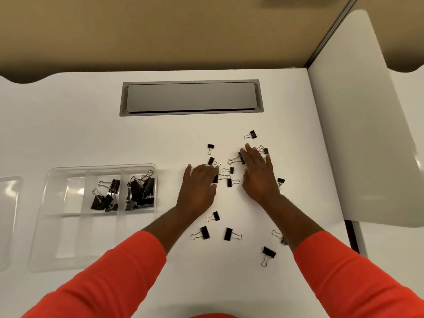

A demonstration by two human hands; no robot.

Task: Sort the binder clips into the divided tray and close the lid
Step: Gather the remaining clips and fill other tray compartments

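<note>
Several black binder clips (230,170) lie scattered on the white desk, right of centre. My left hand (199,189) rests palm down at the left edge of the cluster, its fingertips over a clip. My right hand (259,175) lies flat with fingers spread, its fingertips touching a larger clip (238,158). A clear divided tray (68,173) stands to the left. Its middle section holds a few medium clips (106,196) and its right section a pile of large clips (141,191). The left section looks bare.
A clear lid (9,216) lies at the far left beside the tray. A grey cable hatch (191,97) is set into the desk behind the clips. A white partition panel (358,125) stands along the right edge. More clips (204,232) lie near my forearms.
</note>
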